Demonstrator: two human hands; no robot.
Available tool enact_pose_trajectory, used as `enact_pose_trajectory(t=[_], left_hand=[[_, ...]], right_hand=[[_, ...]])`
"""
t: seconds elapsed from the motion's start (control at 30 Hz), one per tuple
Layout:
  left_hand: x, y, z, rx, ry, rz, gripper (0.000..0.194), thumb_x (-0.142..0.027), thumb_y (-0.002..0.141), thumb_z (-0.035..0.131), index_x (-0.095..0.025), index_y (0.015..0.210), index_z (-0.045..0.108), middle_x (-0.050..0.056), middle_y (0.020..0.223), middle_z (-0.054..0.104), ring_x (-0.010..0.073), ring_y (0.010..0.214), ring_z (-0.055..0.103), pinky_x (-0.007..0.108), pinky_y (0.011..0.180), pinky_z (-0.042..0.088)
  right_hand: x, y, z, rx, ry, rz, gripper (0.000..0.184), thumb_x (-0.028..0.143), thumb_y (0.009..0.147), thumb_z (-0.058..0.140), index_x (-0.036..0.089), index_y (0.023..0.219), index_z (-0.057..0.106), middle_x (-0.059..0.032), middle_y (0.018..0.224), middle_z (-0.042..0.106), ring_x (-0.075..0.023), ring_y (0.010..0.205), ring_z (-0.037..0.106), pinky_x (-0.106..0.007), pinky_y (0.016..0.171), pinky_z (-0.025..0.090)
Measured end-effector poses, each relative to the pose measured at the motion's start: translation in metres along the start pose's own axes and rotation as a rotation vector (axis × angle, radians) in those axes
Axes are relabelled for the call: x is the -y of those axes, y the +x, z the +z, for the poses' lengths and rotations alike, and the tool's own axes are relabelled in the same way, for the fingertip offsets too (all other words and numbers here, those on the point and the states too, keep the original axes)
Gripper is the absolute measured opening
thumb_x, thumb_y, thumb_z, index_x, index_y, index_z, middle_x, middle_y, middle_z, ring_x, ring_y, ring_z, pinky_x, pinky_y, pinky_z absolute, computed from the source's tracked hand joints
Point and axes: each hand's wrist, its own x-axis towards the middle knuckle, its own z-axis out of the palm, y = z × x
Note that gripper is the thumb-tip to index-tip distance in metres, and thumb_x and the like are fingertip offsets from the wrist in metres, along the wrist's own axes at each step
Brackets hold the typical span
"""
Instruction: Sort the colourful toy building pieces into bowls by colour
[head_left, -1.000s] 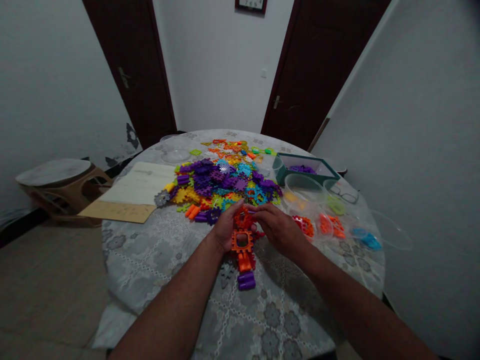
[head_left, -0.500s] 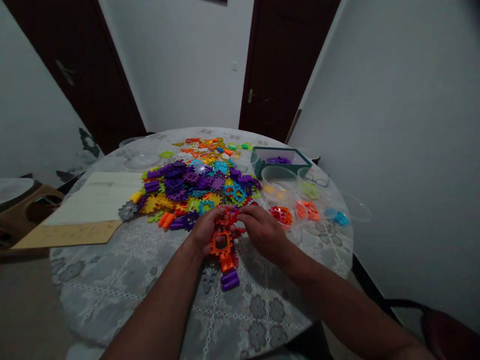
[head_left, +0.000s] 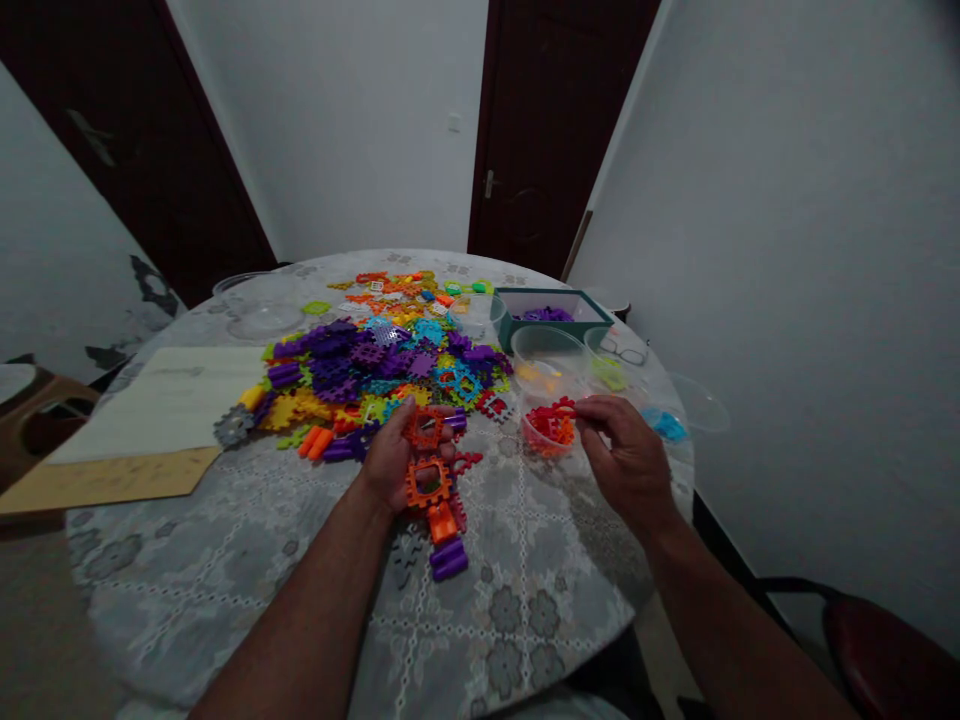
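L hand point(head_left: 388, 462), palm turned up, has its fingers part-curled behind two orange frames point(head_left: 442, 490), cradling them one above the other over the table's near-middle. Below the frames, an orange connector point(head_left: 442, 522), then a purple dbl tube point(head_left: 449, 560); all prob. joined, but it's dim & small, so can't be sure. Grey toothed pc point(head_left: 407, 553) just L of the tube. R hand point(head_left: 626, 455), well apart from L, has thumb & fingertips pinched nearly tog. on the edge of a red toothed pc point(head_left: 562, 408), held at the rim of a clear tub point(head_left: 526, 440) w/ red & orange pcs in it. Big mixed pile point(head_left: 360, 360), mostly purple, sits beyond L hand; white paper point(head_left: 191, 400) to its left. Green-edged box point(head_left: 517, 335) w/ purple pcs point(head_left: 546, 314) stands beyond the tubs, far R; blue pcs point(head_left: 666, 426) lie near R hand.
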Motion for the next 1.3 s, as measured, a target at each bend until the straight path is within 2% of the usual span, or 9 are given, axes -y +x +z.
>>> enact_pose_trajectory(t=[0.13, 0.3, 0.53, 0.83, 1.03, 1.3], left_hand=[[0.0, 0.001, -0.002, 0.026, -0.011, 0.005, 0.043, -0.043, 0.1, 0.057, -0.01, 0.126, 0.068, 0.01, 0.08, 0.069, 0.0175, 0.054, 0.064, 0.017, 0.029, 0.034], [0.002, 0.001, -0.001, 0.025, 0.048, 0.026, 0.039, -0.034, 0.089, 0.075, -0.011, 0.119, 0.07, 0.008, 0.086, 0.069, 0.0138, 0.059, 0.064, 0.015, 0.032, 0.035], [0.004, -0.001, 0.005, -0.035, 0.219, 0.093, 0.058, -0.028, 0.07, 0.095, -0.016, 0.12, 0.069, 0.003, 0.089, 0.069, 0.0091, 0.057, 0.063, 0.012, 0.034, 0.03], [0.002, -0.001, 0.005, -0.05, 0.335, 0.157, 0.07, -0.026, 0.066, 0.097, -0.019, 0.129, 0.069, 0.0, 0.086, 0.066, 0.0098, 0.061, 0.062, 0.016, 0.043, 0.042], [0.003, -0.003, 0.005, -0.024, 0.367, 0.169, 0.076, -0.02, 0.069, 0.094, -0.026, 0.139, 0.066, 0.0, 0.091, 0.066, 0.0073, 0.057, 0.057, 0.015, 0.044, 0.04], [0.003, -0.004, 0.006, -0.016, 0.425, 0.214, 0.076, -0.017, 0.066, 0.093, -0.026, 0.138, 0.07, 0.01, 0.12, 0.068, 0.0154, 0.081, 0.068, 0.019, 0.054, 0.052]], right_hand=[[-0.021, -0.005, -0.008, 0.017, -0.087, -0.055, 0.019, 0.018, 0.102, 0.059, 0.024, 0.113, 0.073, -0.0096, 0.115, 0.075, -0.026, 0.11, 0.071, -0.048, 0.1, 0.058], [-0.025, -0.012, -0.007, 0.018, -0.133, -0.099, 0.022, 0.016, 0.104, 0.055, 0.022, 0.114, 0.074, -0.0113, 0.116, 0.074, -0.0258, 0.113, 0.07, -0.046, 0.1, 0.059], [-0.028, -0.014, -0.002, 0.039, -0.137, -0.105, 0.025, 0.014, 0.103, 0.054, 0.023, 0.116, 0.073, -0.0115, 0.119, 0.074, -0.026, 0.115, 0.071, -0.048, 0.101, 0.06], [-0.029, -0.015, 0.001, 0.06, -0.08, -0.092, 0.029, 0.012, 0.101, 0.053, 0.025, 0.119, 0.073, -0.0104, 0.119, 0.074, -0.0256, 0.114, 0.072, -0.048, 0.101, 0.061], [-0.03, -0.013, 0.006, 0.071, -0.085, -0.095, 0.029, 0.011, 0.101, 0.053, 0.024, 0.119, 0.073, -0.0114, 0.12, 0.075, -0.0262, 0.116, 0.071, -0.048, 0.102, 0.06], [-0.034, -0.003, 0.014, 0.077, -0.109, -0.117, 0.033, 0.009, 0.098, 0.05, 0.023, 0.118, 0.074, -0.0109, 0.116, 0.078, -0.0266, 0.113, 0.073, -0.05, 0.102, 0.06]])
